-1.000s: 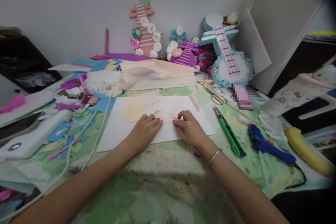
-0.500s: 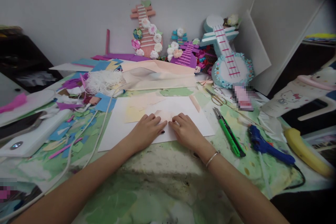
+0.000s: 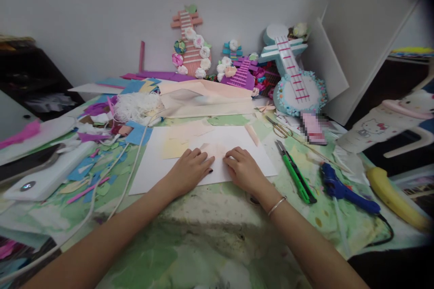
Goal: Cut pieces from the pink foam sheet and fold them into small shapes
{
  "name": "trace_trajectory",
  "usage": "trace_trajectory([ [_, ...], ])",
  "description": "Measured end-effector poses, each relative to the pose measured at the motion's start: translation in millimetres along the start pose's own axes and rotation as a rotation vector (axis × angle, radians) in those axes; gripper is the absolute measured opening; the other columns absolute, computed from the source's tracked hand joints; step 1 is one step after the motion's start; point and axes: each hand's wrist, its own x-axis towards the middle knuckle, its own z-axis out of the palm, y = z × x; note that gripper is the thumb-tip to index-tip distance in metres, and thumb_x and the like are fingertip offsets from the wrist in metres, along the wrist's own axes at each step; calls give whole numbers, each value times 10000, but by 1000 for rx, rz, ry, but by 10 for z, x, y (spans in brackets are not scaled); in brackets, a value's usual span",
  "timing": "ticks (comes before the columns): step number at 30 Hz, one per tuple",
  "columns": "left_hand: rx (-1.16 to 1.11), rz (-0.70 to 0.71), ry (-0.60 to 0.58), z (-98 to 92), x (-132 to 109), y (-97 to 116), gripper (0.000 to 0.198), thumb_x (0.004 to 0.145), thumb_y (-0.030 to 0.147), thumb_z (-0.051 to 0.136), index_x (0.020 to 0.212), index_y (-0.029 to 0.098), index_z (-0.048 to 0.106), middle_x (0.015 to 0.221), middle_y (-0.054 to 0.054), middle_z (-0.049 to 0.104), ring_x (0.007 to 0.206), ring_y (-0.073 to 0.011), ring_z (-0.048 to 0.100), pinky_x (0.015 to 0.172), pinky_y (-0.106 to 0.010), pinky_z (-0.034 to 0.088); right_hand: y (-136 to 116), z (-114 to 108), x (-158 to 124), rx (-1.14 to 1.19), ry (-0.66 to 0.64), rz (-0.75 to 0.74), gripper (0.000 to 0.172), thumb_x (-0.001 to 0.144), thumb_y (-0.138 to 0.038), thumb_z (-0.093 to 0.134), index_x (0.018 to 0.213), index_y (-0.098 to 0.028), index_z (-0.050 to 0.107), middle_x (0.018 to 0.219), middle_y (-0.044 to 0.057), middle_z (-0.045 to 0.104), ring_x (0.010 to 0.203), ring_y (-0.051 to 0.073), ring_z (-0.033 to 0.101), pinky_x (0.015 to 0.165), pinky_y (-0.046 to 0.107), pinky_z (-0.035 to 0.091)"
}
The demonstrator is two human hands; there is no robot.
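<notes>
A small piece of pale pink paper (image 3: pixel 217 147) lies on a white sheet (image 3: pixel 149 174) in front of me, between my two hands. My left hand (image 3: pixel 192 167) presses on its near left side, with the fingers bent together at the edge. On the other side my right hand (image 3: pixel 244 169) has its fingers curled in a pinch at the paper's right edge. The fingertips partly hide the paper. Behind my left hand are a yellow paper piece (image 3: pixel 172 148) and torn pale pink paper (image 3: pixel 190 131). A narrow peach strip (image 3: pixel 252 135) rests at the sheet's far right.
To the right lie a green utility knife (image 3: pixel 295 174), scissors (image 3: pixel 280 127), a blue glue gun (image 3: pixel 349 189) and a banana (image 3: pixel 395 198). Decorated instrument-shaped crafts (image 3: pixel 294 76) lean at the back. At left are paper scraps, white shredded paper (image 3: pixel 137 106), a phone (image 3: pixel 29 162) and a cable (image 3: pixel 130 180).
My right hand has shifted slightly right, widening the gap between the hands. The left hand stays nearly in place. The whole view has tilted a little.
</notes>
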Motion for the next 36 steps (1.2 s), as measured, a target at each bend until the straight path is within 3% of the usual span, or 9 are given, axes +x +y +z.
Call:
trace_trajectory([
  [8,23,4,2,-14,21,4,296,922,279,510,1214,232,524,995,-80,592,946,-259,502,755,-354,336,-40,-34,-37,-106,-69,-22,204,870,-116,538,1049,-129,635,956,105,635,952,239,473,788,366,357],
  [20,47,0,11,-71,-49,-45,238,936,295,471,973,111,617,971,-105,632,978,-273,514,802,-386,340,-67,-49,-52,-168,-103,-13,162,902,-174,523,1026,-150,624,944,87,637,936,242,478,806,383,329],
  [26,39,-23,-27,-99,-96,-86,289,940,326,468,1046,105,621,1018,-114,632,1014,-279,501,838,-392,345,-75,-49,-78,-145,-103,-4,205,892,-141,523,1077,-133,610,992,103,626,961,235,496,856,372,364],
  [32,37,-98,-41,-85,-27,-103,402,910,427,500,1204,163,574,1152,-149,571,1064,-308,472,837,-410,360,-365,-26,-199,-108,-48,37,347,864,-80,512,1209,-57,537,1031,168,621,1018,270,515,897,430,406],
  [36,31,-62,-22,-21,99,-242,402,915,439,484,1242,218,556,1224,-156,534,1145,-324,431,877,-436,351,-609,-128,-254,210,-7,-31,371,860,-62,479,1227,-95,522,1141,155,622,1081,235,527,915,385,454],
])
